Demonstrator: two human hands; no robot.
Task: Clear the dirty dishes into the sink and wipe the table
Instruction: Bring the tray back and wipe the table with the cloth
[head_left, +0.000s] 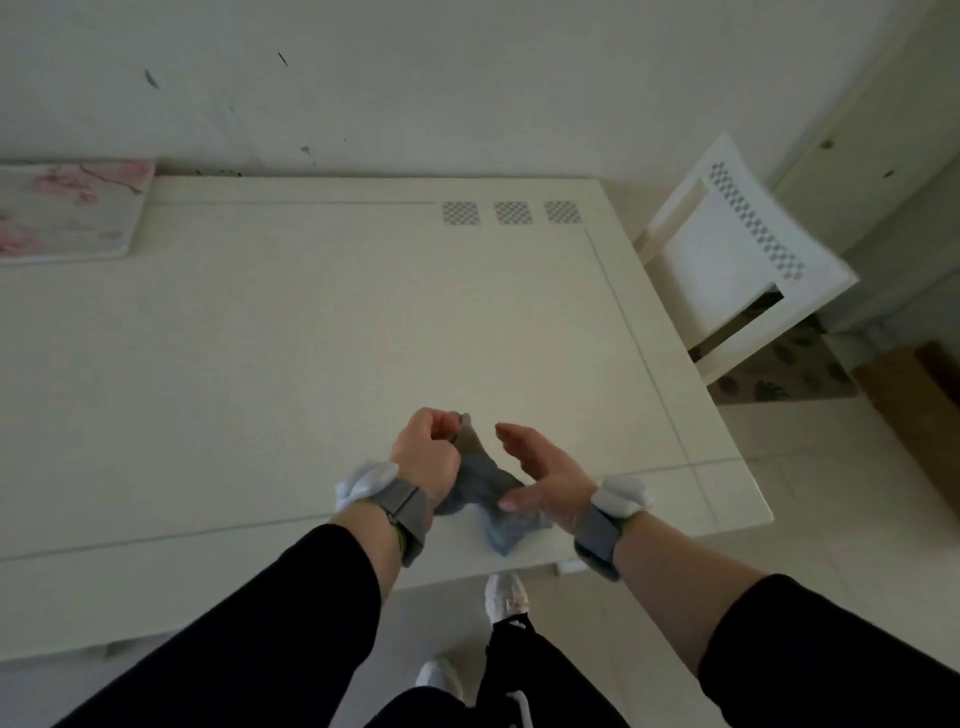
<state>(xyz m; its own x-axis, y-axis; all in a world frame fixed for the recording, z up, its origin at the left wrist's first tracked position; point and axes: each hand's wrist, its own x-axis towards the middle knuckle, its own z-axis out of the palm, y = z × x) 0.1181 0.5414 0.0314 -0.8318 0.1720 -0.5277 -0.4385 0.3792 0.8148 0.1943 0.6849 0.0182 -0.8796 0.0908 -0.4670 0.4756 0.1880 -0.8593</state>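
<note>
A crumpled grey-blue cloth (480, 480), soft and limp, hangs between both hands above the near edge of the smooth cream table (311, 338). The left hand (427, 452) has its fingers curled tight round the cloth's upper end, which pokes up from the fist. The right hand (545, 480) lies flat against the cloth's right side, fingers straight and thumb stretched across the bunched lower folds. Each wrist wears a woven grey band with a glossy white pod. At the table's far left corner lies a rectangular mat (62, 208) with pink blossom print. Beyond the table's right edge stands a white plastic chair (737, 260) with a perforated back.
</note>
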